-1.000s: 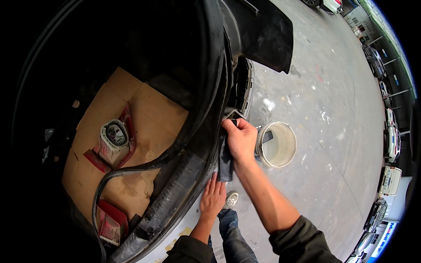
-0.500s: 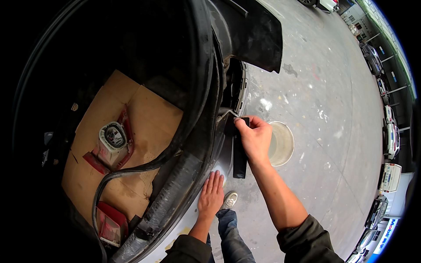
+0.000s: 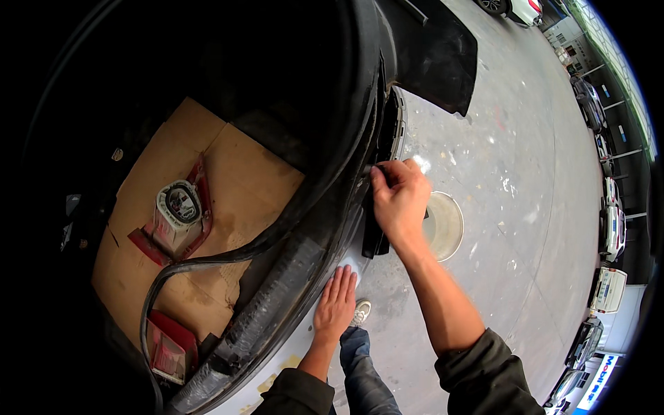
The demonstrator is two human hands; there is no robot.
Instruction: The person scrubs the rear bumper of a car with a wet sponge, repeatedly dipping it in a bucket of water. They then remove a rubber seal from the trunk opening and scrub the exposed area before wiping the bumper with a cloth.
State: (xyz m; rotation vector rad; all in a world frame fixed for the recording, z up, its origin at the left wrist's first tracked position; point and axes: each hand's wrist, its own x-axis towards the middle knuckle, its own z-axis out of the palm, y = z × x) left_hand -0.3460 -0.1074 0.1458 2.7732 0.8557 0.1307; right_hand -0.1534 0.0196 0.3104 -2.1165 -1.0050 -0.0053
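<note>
A dark, curved car body (image 3: 277,277) fills the left and far part of the view, its open trunk rimmed by a thick black rubber seal with a rough, dusty surface. Inside the trunk lies a flat sheet of brown cardboard (image 3: 242,180), matte and creased. On it rests a red tail lamp (image 3: 176,211) with a round white back housing, and a second red lamp (image 3: 166,346) lies at the near edge. To the right stretches a grey concrete floor (image 3: 526,228), speckled with pale stains. On that floor, just right of the car's edge, stands a round pale bucket (image 3: 443,225).

The right hand (image 3: 400,200) is clenched on a narrow black strip (image 3: 373,235) that hangs down against the car's rear edge, fingers curled over its top end. The left hand (image 3: 335,304) lies flat and released, palm down with fingers spread on the smooth pale panel of the car, near and slightly left of the strip. A light shoe (image 3: 360,312) shows just beside it.
</note>
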